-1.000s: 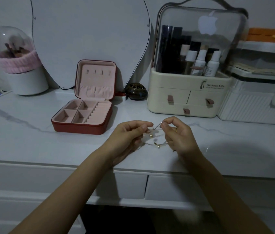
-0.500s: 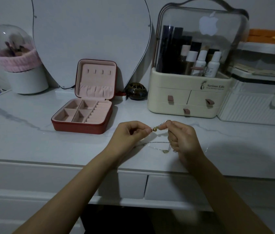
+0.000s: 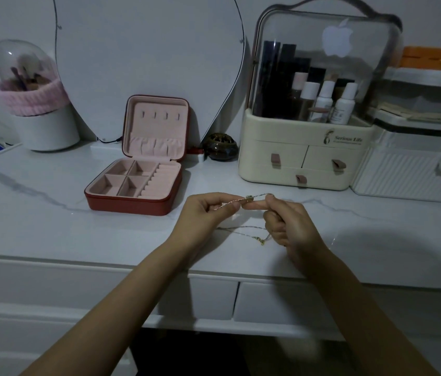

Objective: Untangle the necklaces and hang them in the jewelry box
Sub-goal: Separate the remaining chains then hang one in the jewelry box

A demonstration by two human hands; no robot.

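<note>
While both hands hover just above the marble tabletop [image 3: 51, 213], the left hand [image 3: 203, 213] pinches a thin chain [image 3: 230, 206] between thumb and forefinger, and the right hand [image 3: 290, 223] pinches the same chain from the other side, its remaining fingers curled inward; a small metal pendant [image 3: 249, 198] sits on the chain between the two sets of fingertips. Below the hands a second necklace [image 3: 243, 231] lies loose on the tabletop, its gold clasp end [image 3: 262, 241] just beside the right hand; whether it is joined to the held chain cannot be told. The red jewelry box [image 3: 132, 204] stands open to the left of the hands, well apart from them, its pink lid upright with a row of hooks, its compartments holding no necklace. Behind it leans a heart-shaped mirror [image 3: 146, 50], with a small dark round pot [image 3: 220, 150] beside the box, a cream cosmetics organiser [image 3: 303, 158] of bottles to the right, and a brush holder [image 3: 37, 104] wrapped in a pink band to the far left
</note>
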